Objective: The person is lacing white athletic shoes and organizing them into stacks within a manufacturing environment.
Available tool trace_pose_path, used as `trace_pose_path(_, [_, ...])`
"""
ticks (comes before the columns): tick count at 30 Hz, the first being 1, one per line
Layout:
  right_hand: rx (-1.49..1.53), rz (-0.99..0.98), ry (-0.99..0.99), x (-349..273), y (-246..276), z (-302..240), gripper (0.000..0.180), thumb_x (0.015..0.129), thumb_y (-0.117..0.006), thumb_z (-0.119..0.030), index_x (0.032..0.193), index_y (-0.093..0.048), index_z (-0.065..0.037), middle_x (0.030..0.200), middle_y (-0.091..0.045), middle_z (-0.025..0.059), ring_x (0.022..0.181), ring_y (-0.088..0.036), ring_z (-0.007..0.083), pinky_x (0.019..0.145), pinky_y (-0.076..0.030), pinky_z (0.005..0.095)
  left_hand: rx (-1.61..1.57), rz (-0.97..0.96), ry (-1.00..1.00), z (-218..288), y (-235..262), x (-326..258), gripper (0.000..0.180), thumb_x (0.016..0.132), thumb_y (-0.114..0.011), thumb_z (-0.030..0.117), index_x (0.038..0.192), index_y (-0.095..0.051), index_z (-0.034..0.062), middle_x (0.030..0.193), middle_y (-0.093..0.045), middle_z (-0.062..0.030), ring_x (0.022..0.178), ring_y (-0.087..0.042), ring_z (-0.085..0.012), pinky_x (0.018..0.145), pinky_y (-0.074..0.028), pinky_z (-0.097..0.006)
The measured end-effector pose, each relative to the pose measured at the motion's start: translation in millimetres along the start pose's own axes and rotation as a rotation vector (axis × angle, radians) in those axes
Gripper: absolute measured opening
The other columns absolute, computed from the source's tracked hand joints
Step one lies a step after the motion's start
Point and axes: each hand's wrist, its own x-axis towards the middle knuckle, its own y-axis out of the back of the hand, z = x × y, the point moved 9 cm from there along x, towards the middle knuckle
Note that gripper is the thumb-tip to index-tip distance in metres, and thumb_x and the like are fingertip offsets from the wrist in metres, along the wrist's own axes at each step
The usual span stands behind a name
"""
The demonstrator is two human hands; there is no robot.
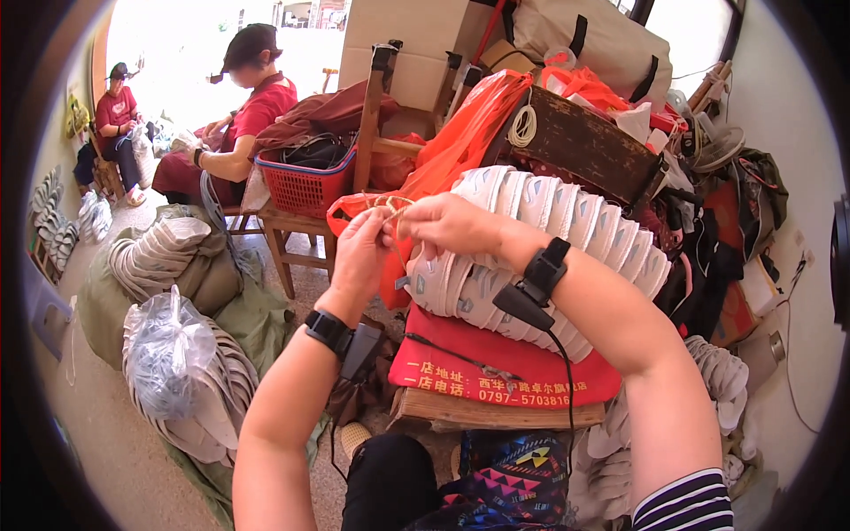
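In front of me my left hand point(361, 252) and my right hand point(452, 223) meet, both with fingers pinched together. Between them a thin yellowish cord point(390, 203) forms a small loop at the fingertips. Just behind the cord hangs an orange-red plastic bag point(460, 146). Below and beyond my right forearm lie rows of nested white and grey shoe uppers point(540, 199). They rest on a red cloth bag point(496, 372) over a wooden stool point(496, 412). Black devices with cables are strapped to both my wrists.
At the left sit more bundled shoe uppers point(235, 380), one under a clear plastic bag point(168, 354). A red basket point(305, 186) stands on a wooden stool behind my left hand. A worn wooden box point(584, 133) lies behind the uppers. Two people in red sit farther back.
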Motion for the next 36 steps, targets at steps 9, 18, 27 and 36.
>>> trace_pose_path(9, [-0.419, 0.253, 0.471, 1, 4, -34, 0.017, 0.089, -0.059, -0.019, 0.088, -0.071, -0.007, 0.094, -0.063, 0.0075, 0.072, -0.066, 0.0254, 0.072, -0.054, 0.0360, 0.150, -0.113, 0.102, -37, -48, -30, 0.010, 0.094, -0.056, 0.010, 0.093, -0.064, 0.0025, 0.088, -0.062, -0.0027, 0.077, -0.057, -0.0111, 0.070, -0.047, -0.026])
trace_pose_path(18, [-0.939, -0.084, -0.073, 8, -14, -28, 0.028, 0.090, -0.054, -0.030, 0.090, -0.069, -0.006, 0.090, -0.068, 0.0151, 0.090, -0.066, 0.0308, 0.078, -0.052, 0.0428, 0.190, -0.206, 0.071, -29, -28, -34, 0.013, 0.098, -0.055, 0.014, 0.098, -0.062, 0.0030, 0.090, -0.065, -0.0030, 0.081, -0.060, -0.0123, 0.074, -0.049, -0.027])
trace_pose_path(27, [-0.770, -0.153, -0.065, -43, -23, -48, 0.020, 0.084, -0.062, -0.027, 0.089, -0.070, -0.009, 0.082, -0.069, 0.0157, 0.077, -0.067, 0.0341, 0.072, -0.053, 0.0457, -0.005, -0.158, 0.361, -34, -23, -36, 0.031, 0.096, -0.058, 0.013, 0.122, -0.058, -0.0035, 0.096, -0.068, -0.0050, 0.085, -0.064, -0.0133, 0.078, -0.052, -0.026])
trace_pose_path(36, [-1.277, 0.355, 0.059, -109, 22, -43, 0.085, 0.070, -0.079, -0.038, 0.139, -0.041, -0.008, 0.142, -0.036, 0.0180, 0.135, -0.032, 0.0379, 0.114, -0.024, 0.0505, 1.427, -0.115, -0.573, 6, -37, -37, 0.023, 0.083, -0.064, 0.009, 0.105, -0.065, 0.0000, 0.092, -0.066, -0.0179, 0.086, -0.064, -0.0346, 0.080, -0.052, -0.039])
